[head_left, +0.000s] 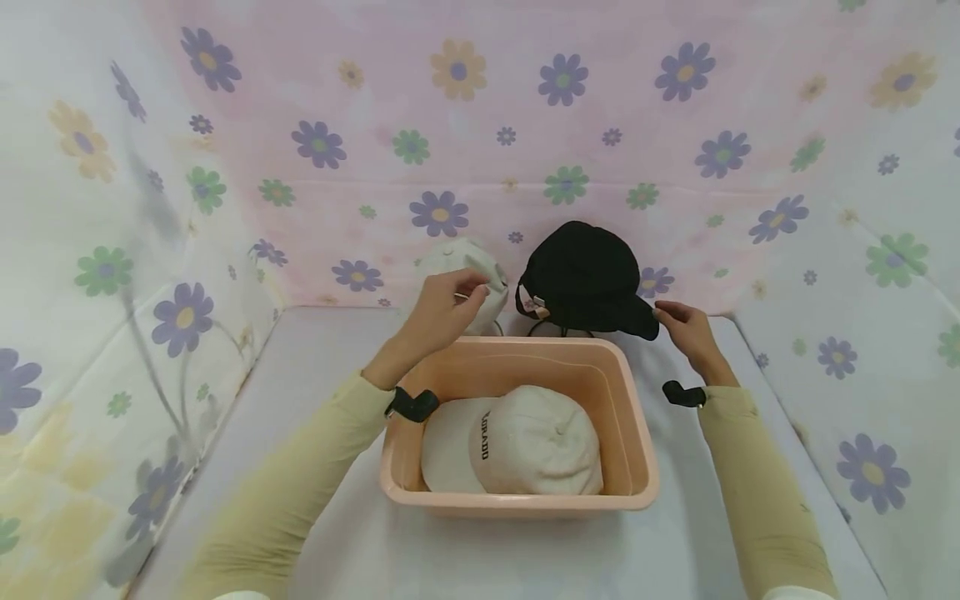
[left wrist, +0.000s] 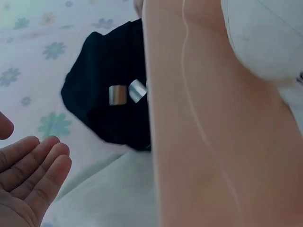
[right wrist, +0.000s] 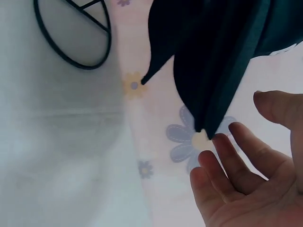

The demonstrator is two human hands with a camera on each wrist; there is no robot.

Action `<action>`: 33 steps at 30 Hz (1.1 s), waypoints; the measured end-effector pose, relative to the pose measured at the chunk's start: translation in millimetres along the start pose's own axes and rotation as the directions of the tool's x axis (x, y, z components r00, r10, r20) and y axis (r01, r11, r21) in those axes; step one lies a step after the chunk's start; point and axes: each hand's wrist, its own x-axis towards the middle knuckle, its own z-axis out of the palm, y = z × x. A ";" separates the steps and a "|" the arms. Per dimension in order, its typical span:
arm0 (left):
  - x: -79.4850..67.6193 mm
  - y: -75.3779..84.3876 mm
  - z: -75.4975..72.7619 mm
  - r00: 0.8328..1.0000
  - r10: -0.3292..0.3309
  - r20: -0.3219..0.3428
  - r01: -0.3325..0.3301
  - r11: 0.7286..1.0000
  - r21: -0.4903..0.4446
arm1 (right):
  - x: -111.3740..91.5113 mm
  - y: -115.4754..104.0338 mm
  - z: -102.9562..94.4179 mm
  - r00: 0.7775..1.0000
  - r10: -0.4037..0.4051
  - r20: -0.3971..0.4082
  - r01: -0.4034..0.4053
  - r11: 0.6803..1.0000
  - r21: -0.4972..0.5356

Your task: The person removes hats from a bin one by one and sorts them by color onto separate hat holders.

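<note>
A black cap [head_left: 581, 271] hangs raised on a stand at the back, its brim pointing right. By the brim's tip is my right hand [head_left: 692, 333]; the right wrist view shows the fingers [right wrist: 225, 158] spread and loosely bent just below the brim, with no grip on it. My left hand [head_left: 446, 308] hovers in front of a white cap [head_left: 472, 254] at the back, holding nothing. In the left wrist view its fingers [left wrist: 40, 165] are loosely extended, apart from the black cap [left wrist: 109, 66]. A cream cap [head_left: 540, 437] with dark lettering lies in the peach plastic basin [head_left: 643, 467].
The basin stands mid-table in front of both raised caps. A black wire ring [right wrist: 87, 67] of a stand rests on the white tabletop [head_left: 330, 350]. Flower-patterned cloth [head_left: 502, 100] encloses the back and both sides.
</note>
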 end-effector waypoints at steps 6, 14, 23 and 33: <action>26.2 -4.7 31.7 0.981 -0.190 0.035 0.192 0.975 -0.108 | -1.4 3.3 1.1 0.997 0.027 0.071 -0.027 1.000 -0.002; 52.8 -0.2 50.3 0.921 -0.377 0.094 0.371 0.782 -0.500 | 3.2 -0.6 -3.1 0.985 0.073 0.159 -0.097 0.985 0.144; 62.4 2.3 54.1 0.842 -0.488 0.229 0.463 0.436 -0.772 | 4.3 -11.4 -12.9 0.962 0.142 0.233 -0.177 0.975 0.135; 75.4 -1.3 64.5 0.781 -0.546 0.305 0.535 0.332 -0.777 | 12.3 -19.5 -19.7 0.954 0.167 0.247 -0.190 0.979 0.074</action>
